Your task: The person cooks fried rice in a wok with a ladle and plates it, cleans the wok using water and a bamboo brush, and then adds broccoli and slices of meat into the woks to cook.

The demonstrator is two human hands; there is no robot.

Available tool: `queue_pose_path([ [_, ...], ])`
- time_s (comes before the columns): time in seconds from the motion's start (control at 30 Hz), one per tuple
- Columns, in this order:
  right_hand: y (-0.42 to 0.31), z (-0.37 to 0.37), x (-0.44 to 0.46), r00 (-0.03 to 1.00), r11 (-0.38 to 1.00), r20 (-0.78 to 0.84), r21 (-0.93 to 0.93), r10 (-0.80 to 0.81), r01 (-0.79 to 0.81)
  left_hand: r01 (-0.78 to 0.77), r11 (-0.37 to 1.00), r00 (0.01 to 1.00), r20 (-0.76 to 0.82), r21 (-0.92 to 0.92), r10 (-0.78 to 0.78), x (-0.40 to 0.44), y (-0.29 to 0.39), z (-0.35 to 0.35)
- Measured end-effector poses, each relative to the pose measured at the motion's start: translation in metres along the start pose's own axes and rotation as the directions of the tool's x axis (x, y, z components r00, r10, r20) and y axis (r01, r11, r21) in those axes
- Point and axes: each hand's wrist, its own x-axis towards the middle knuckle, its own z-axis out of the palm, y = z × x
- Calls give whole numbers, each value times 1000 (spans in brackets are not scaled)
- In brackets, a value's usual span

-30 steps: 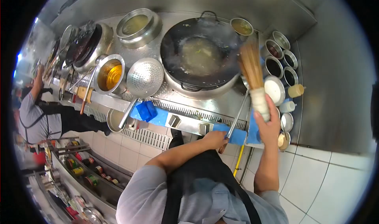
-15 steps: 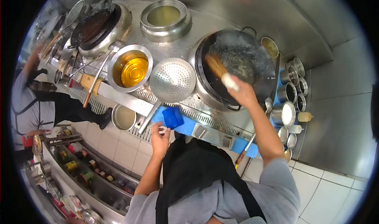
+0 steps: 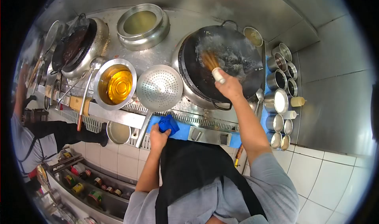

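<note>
My right hand (image 3: 230, 87) is closed round the white handle of a bamboo wok brush (image 3: 211, 62). Its bristles press into a large black wok (image 3: 193, 76), where water and steam show. My left hand (image 3: 160, 138) has thumb and fingers on a folded blue cloth (image 3: 169, 124) at the stove's front edge. Just beyond the cloth lies a round perforated strainer (image 3: 160, 89), its handle pointing toward me. Left of that stands a metal pot of golden oil (image 3: 99, 81).
A ladle (image 3: 85, 93) rests left of the oil pot. Behind is a steel pot (image 3: 130, 42). Several seasoning tins (image 3: 275, 103) line the right side, near squeeze bottles (image 3: 297, 102). A second wok (image 3: 73, 46) and another person (image 3: 41, 145) are at left.
My left hand has closed on the blue cloth, which it was beside before. The brush has swept across the wok, and less greenish residue shows there. The view has shifted.
</note>
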Motion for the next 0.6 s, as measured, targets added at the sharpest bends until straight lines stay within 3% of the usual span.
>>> queue_pose_path([
  [0.13, 39, -21, -48, 956, 953, 111, 175, -271, 249, -141, 988, 988, -72, -69, 136, -8, 6, -3],
  [0.17, 49, -34, -59, 934, 929, 125, 210, -336, 306, -32, 956, 999, -40, -291, 21, -13, 7, -4],
  [0.23, 68, -45, -50, 903, 897, 173, 285, -394, 337, 181, 724, 983, 97, -666, -156, -23, 8, -5],
  [0.3, 84, -41, -18, 893, 889, 242, 365, -378, 277, 265, 411, 964, 224, -872, -145, -31, -3, -11],
  [0.33, 56, -54, -16, 920, 929, 287, 331, -268, 167, 305, 231, 951, 284, -924, -121, -34, -6, -11],
  [0.37, 52, -39, -4, 927, 877, 288, 474, -241, 80, 313, 174, 949, 302, -934, -88, -38, 0, -11],
  [0.43, 30, -33, -6, 921, 878, 345, 479, -179, -9, 315, 60, 949, 315, -947, -23, -43, 22, -17],
  [0.5, 54, -11, -22, 864, 834, 53, 296, -501, 466, 314, 95, 949, 314, -945, -16, -50, 33, -20],
  [0.53, 50, -44, -49, 877, 883, 224, 318, -424, 345, 309, 113, 951, 310, -944, -2, -53, 39, -21],
  [0.6, 91, -71, -62, 865, 896, 245, 198, -438, 397, 299, 112, 954, 300, -948, -3, -58, 61, -19],
])
